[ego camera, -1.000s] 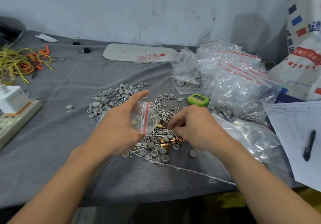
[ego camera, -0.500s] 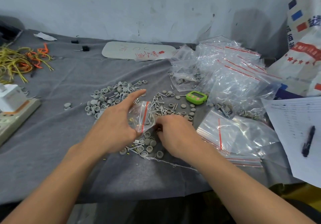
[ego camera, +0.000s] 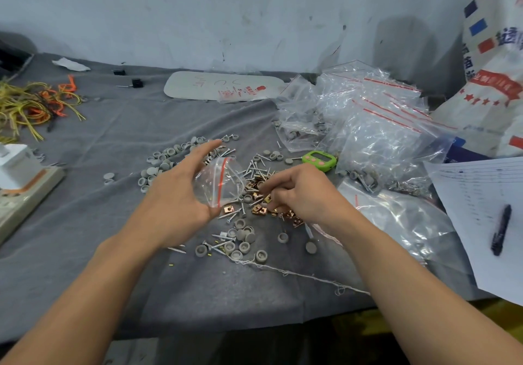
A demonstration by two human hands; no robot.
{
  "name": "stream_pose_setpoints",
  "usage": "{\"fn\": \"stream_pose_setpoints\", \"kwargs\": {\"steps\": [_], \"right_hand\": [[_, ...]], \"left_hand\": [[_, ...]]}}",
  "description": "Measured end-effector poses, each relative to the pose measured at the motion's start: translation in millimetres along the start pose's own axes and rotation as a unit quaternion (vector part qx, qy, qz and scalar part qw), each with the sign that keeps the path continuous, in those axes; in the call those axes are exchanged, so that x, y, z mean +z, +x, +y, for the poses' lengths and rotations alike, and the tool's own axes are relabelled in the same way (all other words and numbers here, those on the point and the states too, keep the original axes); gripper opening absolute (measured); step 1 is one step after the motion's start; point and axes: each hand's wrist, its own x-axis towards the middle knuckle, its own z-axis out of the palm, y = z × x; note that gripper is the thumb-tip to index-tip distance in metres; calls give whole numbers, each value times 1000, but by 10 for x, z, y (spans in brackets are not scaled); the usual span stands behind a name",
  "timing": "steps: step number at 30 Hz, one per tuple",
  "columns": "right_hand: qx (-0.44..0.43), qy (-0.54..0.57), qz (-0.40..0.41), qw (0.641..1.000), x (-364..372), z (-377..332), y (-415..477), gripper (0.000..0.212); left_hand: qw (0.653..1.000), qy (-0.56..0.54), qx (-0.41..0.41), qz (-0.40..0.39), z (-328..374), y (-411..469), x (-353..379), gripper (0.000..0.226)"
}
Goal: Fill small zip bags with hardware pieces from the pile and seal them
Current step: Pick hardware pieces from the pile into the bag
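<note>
Your left grip (ego camera: pixel 178 195) is pinching the small clear red-striped zip bag (ego camera: pixel 219 182) mid-frame, over the pile of brass clips and screws (ego camera: pixel 259 210); your right grip (ego camera: pixel 302 195) is curling into it, catch unclear. Try holding the mouth wide.

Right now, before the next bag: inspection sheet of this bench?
Surface: grey cloth, wrinkled, covers the table.
Job's things: zip bag; pile of screws, grey caps and copper clips beside it; filled bags heaped right.
Clutter: green timer, pen on paper sheet, white thread.
Grips: left hand holds the zip bag; right hand curled into the pile, pinch hidden.
Cables: yellow and orange wires far left; power strip left edge.
Surroundings: white wall; printed sack right.
</note>
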Motion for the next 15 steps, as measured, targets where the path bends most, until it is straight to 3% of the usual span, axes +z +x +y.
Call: {"fn": "stream_pose_setpoints", "kwargs": {"steps": [4, 9, 15], "right_hand": [[16, 132, -10, 991, -48, -3, -88, 24], [-21, 230, 12, 973, -53, -109, -178, 31], [-82, 246, 31, 965, 43, -287, -191, 34]], "left_hand": [[1000, 5, -2, 6, -17, 2, -11, 103], [1000, -8, -3, -10, 26, -37, 47, 99], [1000, -9, -5, -19, 57, -53, 74, 96]]}}
